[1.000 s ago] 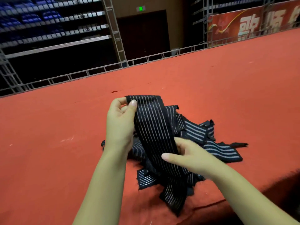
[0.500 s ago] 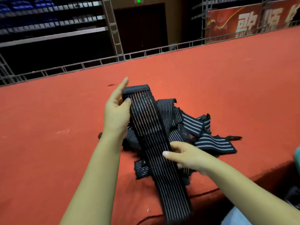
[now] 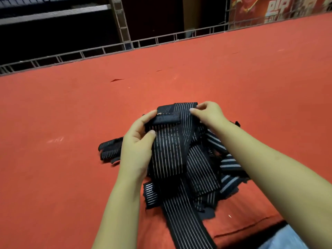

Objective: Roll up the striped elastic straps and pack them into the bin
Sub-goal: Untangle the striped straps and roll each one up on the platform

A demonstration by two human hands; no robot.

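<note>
Red carpeted stage (image 3: 71, 177), rail behind. Strap (image 3: 170, 150) end now folded over above the pile (image 3: 224, 168), left hand (image 3: 138, 150) and right hand (image 3: 208, 114) pinching it: rolling begun; no bin visible.

A: Strap (image 3: 170, 150) — black, thin white stripes, top end folded over, tail running toward 6 o'clock.
B: Pile (image 3: 212, 169)?
A: Tangled beneath it, spilling toward 3 and 9 o'clock.

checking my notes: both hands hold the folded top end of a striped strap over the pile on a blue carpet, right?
Not quite: the carpet is red-orange, not blue, as the head view shows. The left hand and right hand do hold the strap by its folded top end over the pile.
</note>
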